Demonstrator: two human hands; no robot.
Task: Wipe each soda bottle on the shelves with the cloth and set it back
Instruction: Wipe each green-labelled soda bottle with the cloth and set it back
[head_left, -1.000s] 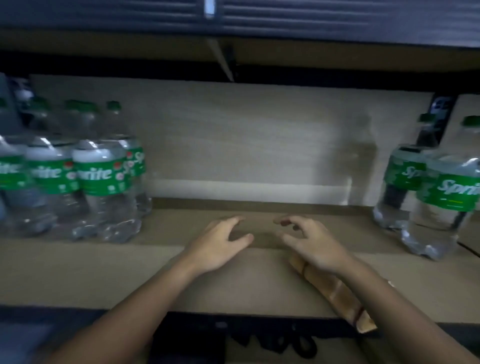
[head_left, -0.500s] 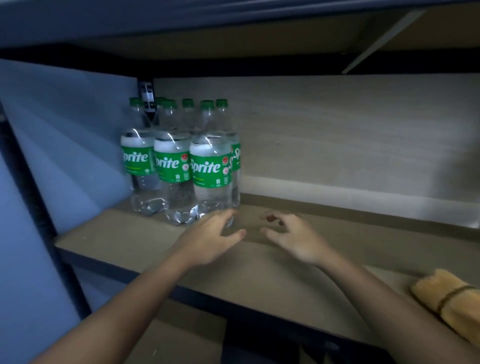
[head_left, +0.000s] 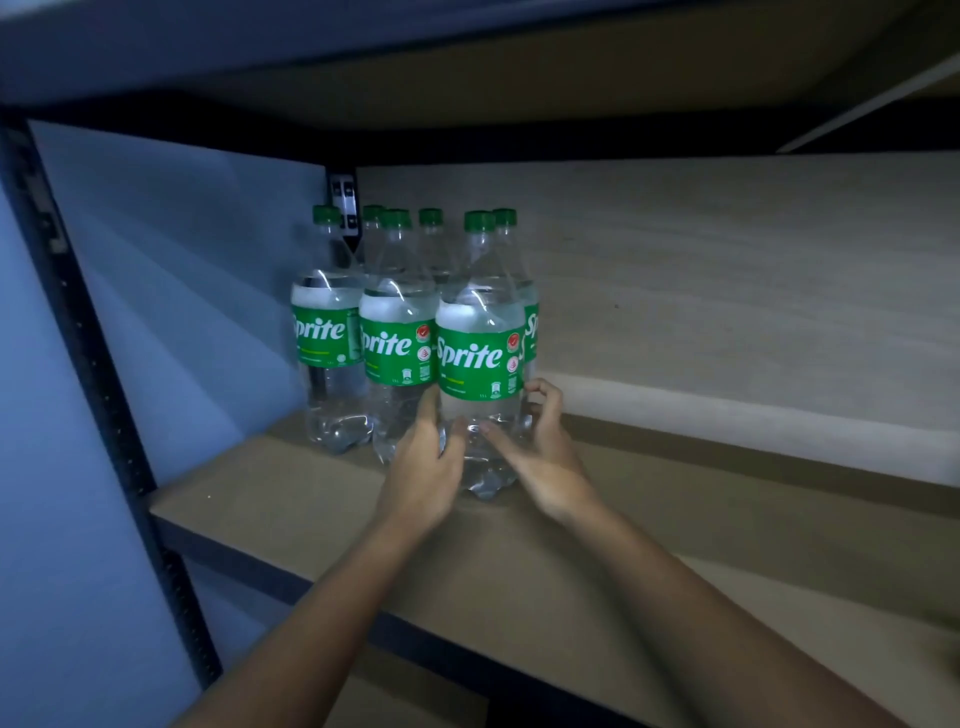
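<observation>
On the brown shelf board (head_left: 675, 571), left hand (head_left: 423, 470) and right hand (head_left: 545, 457) curl round the front clear green-labelled soda bottle (head_left: 480, 358); best lifted straight up, sparing neighbours.

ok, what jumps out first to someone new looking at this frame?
A cluster of Sprite bottles with green caps stands at the back left of the wooden shelf. The left hand and right hand wrap the lower body of the front right bottle, one on each side. No cloth is visible.
</observation>
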